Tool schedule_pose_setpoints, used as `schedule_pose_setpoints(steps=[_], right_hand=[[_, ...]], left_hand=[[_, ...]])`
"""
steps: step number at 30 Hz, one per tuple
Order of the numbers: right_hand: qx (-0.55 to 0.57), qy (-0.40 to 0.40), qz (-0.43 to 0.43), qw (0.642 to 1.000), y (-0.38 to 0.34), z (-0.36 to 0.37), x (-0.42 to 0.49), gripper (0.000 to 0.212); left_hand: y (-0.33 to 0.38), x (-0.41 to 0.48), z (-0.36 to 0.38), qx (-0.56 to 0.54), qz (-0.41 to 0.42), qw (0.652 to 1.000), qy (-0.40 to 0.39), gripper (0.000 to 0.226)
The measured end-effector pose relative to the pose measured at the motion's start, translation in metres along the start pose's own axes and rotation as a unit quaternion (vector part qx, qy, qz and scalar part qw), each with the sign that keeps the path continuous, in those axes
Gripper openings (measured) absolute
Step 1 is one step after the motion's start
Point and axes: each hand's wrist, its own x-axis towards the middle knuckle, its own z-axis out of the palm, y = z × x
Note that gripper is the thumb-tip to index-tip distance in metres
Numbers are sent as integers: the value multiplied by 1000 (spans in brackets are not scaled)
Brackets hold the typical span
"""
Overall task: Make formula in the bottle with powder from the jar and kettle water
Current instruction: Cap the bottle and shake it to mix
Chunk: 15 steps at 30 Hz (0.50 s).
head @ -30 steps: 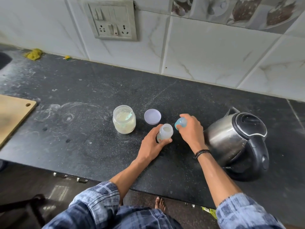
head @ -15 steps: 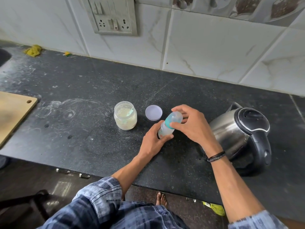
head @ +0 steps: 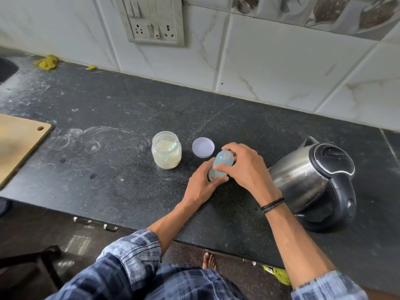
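Bottle (head: 217, 169) stands upright on the black table (head: 112, 174), mid-right, w/ both hands on it. Left hand (head: 200, 185) wraps the lower body, fingers closed round it. Right hand (head: 246, 167) comes over from the right, fingers (head: 229, 147) curled tight on the pale blue cap (head: 224, 158) at the bottle's top; can't tell if the cap is seated or only set on.

Jar (head: 166, 152) sits just left of the bottle, open, pale powder inside w/ a greenish scoop leaning in it. Its lid (head: 203, 147) lies flat betw. jar and right hand, close to the knuckles, not touching that I can see. Kettle (head: 313, 185) stands near the right wrist, steel body, black lid shut and handle toward the front edge.

Open room: wide bare stretch of table left of the jar as far as the wooden board (head: 19, 144), which runs off the left edge of view. Also clear behind the jar up to the wall. Front edge of the table passes under both forearms; kettle base is near that edge.

Surface is dark speckled stone, dusty, w/ white ring marks left of the jar. White marble-look tiles behind, switch plate (head: 154, 18) above. Yellow scrap (head: 46, 62) at the far left by the wall.
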Motion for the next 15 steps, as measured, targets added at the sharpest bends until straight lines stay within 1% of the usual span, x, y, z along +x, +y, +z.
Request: schedule_pose_setpoints(steps=[3,4,7,11,13,15], right_hand=[[-34,-41,-16,998,4,-5,-1,81],[-34,-47,-25,998,6,-6,-1,83],[-32,-38,-44,998,9,-6,-2,69],[-29,-20,-32,999,10,-3,0,59],[-43,-29,-27,998,9,-4,4,61],[-55,-44,-28,997,10,-8,5,74]], left_hand=[[0,0,0,3,7,1000,2,63],[-1,1,0,3,7,1000,2,64],[-2,1,0,6,5,1000,2,64],[-3,2,1,2,4,1000,0,65],[-4,3,1,2,2,1000,-3,65],[-6,3,1,0,-1,1000,-6,65]])
